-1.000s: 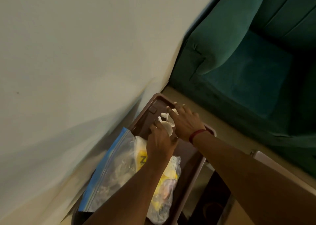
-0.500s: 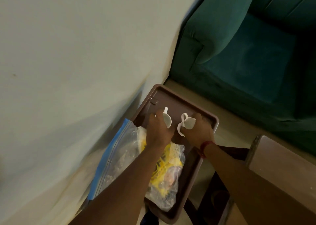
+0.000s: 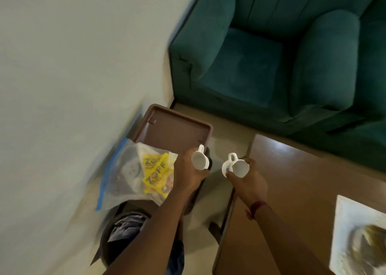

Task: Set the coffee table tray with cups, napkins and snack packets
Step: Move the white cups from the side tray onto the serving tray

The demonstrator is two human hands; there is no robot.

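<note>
My left hand [image 3: 189,173] grips a small white cup [image 3: 200,159] with its handle pointing away, held over the near right corner of the brown tray [image 3: 173,128]. A second white cup [image 3: 237,167], with a blue mark on its side, is held in my right hand [image 3: 248,182] above the left edge of the wooden coffee table [image 3: 292,180]. On the near part of the tray lies a clear zip bag [image 3: 125,174] with a blue seal, and yellow snack packets [image 3: 156,172] lie in it.
A green armchair [image 3: 261,65] stands beyond the tray and table, against the pale wall [image 3: 73,65]. A white cloth with a dark pattern [image 3: 359,237] lies on the table's right side. The tray rests on a dark stand [image 3: 117,241] next to the wall.
Both hands lifted a cup each out of the tray and moved right and toward me; the right one now hangs over the coffee table. The view has swung right.
</note>
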